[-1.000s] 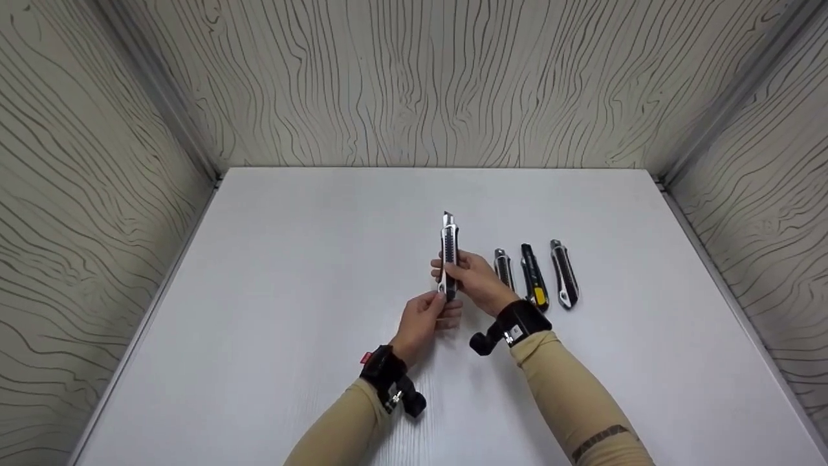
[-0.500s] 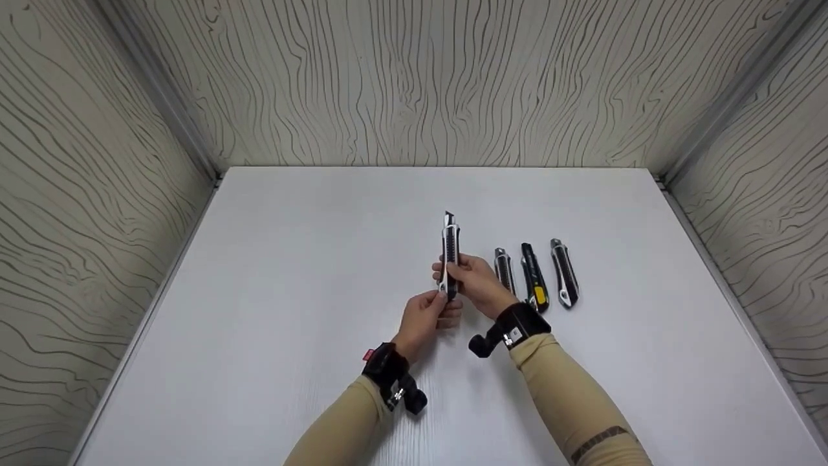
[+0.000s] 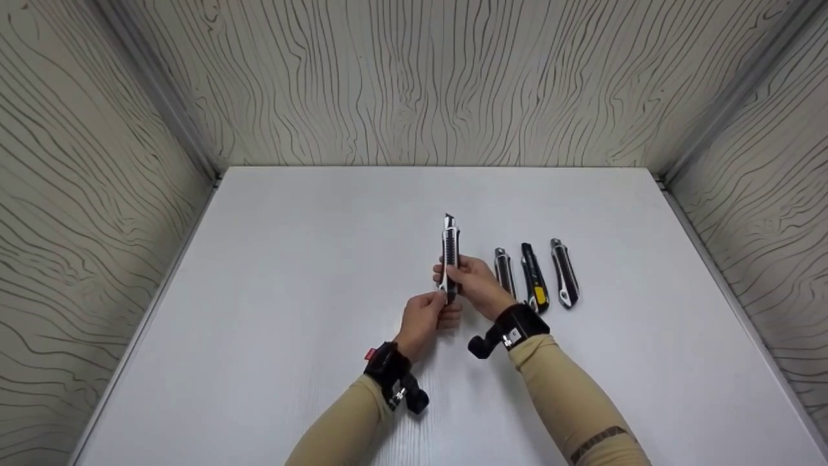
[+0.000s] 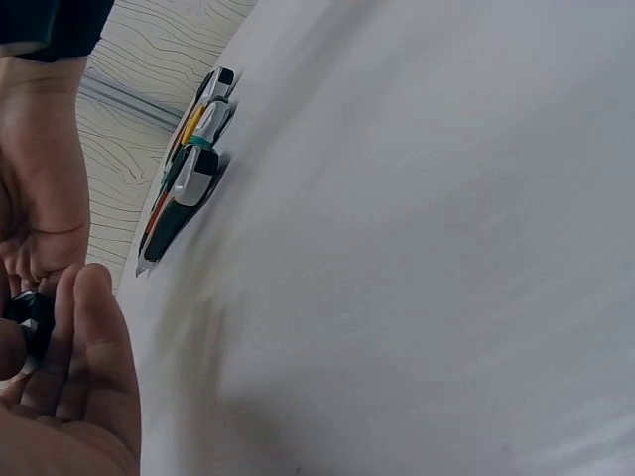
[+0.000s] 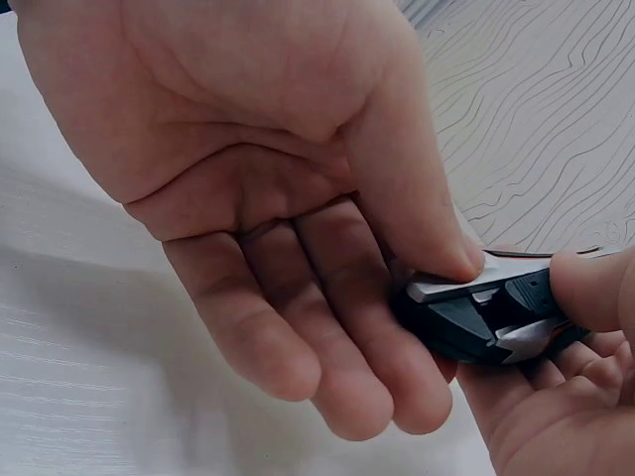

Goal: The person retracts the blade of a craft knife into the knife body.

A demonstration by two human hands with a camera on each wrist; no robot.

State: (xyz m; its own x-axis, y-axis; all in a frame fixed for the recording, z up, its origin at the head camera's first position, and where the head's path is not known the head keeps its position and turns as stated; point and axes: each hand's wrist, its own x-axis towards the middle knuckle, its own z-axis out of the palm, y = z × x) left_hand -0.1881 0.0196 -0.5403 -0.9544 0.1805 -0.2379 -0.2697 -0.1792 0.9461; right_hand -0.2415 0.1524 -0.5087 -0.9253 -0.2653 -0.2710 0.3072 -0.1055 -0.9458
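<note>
A silver and black utility knife is held in front of me in the head view, its blade end pointing away from me. My right hand grips the middle of its handle, thumb on top. At the near end, my left hand pinches the knife's butt between thumb and fingers. The right wrist view has the butt of the knife close up, the left thumb on its silver edge. There the right thumb lies near a ridged black part. Only a dark bit of the knife appears in the left wrist view.
Three more utility knives lie side by side to the right: a silver-black one partly behind the right hand, a black one with a yellow part, and another silver-black one. Patterned walls enclose the white table.
The held knife has swung very slightly, its blade tip a little further right and nearer me. Both hands keep their hold, and the three knives on the table stay put.
</note>
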